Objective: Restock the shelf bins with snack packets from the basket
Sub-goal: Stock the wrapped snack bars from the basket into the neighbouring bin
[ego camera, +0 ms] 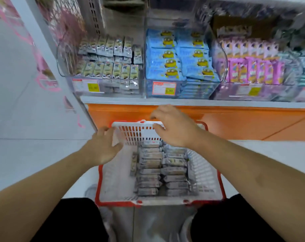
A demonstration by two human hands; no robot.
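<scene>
Basket (205, 173) set on the floor below the shelf, packed with rows of snack packets (158, 169); none is held. Left hand (102, 147) spread against its far left corner, right hand (174, 127) gripping the far rim. Left clear bin (102, 67) part-filled; restocking judged barely begun.

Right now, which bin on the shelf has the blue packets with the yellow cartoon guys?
The middle bin, between the left bin of grey-green packets and the right bin of pink-purple ones. Only its blue packets show yellow goggled figures.
</scene>
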